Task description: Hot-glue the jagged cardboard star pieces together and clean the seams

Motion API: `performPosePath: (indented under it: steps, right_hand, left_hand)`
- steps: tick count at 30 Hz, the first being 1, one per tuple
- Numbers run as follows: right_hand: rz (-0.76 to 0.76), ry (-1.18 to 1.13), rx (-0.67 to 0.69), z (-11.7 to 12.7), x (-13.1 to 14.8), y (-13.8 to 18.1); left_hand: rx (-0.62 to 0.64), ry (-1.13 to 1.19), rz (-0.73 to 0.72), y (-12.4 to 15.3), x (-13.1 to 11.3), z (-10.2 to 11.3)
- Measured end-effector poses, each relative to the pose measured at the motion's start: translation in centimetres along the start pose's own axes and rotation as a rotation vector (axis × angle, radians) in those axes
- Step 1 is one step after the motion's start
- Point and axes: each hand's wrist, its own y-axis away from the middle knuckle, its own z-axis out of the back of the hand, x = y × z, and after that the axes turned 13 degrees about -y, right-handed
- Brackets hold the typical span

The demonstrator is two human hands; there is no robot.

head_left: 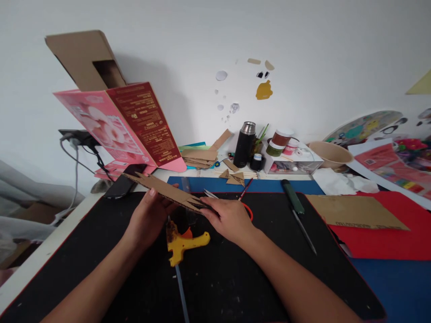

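Observation:
A long strip of corrugated cardboard (170,190) with notched ends is held up above the black mat, slanting down to the right. My left hand (150,215) grips it from below near its left half, thumb on the front edge. At the right end, the fingers of my right hand (229,217) close on the notched tip. Below the strip, a yellow hot glue gun (180,242) lies on the mat with a glue stick (182,294) coming out of its back. Scissors with orange handles (248,211) lie partly hidden behind my right hand.
A green utility knife (293,197) lies on the black mat (235,287), right of my hands. Brown cardboard (353,211) rests on red sheets (393,242). A phone (123,184) and a pink box (117,125) stand left. A black thermos (245,146) and paint jars (281,141) line the back.

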Motion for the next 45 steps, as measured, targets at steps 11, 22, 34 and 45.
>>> performPosePath:
  steps: [11,22,34,45]
  right_hand:
    - [0.032,0.021,0.022,0.0,0.1,-0.1]
    - [0.075,0.018,-0.02,-0.2,-0.3,0.0]
    - [-0.093,-0.277,-0.175,0.8,0.2,-0.4]
    - [-0.527,-0.938,-0.055,-0.1,-0.1,-1.0]
  left_hand:
    - [-0.026,0.005,0.013,0.0,0.0,-0.1]
    - [-0.049,0.018,0.028,0.0,-0.4,-0.2]
    - [-0.017,0.047,-0.003,-0.7,-1.1,0.9]
    - [0.451,0.12,0.133,1.5,-1.4,0.6]
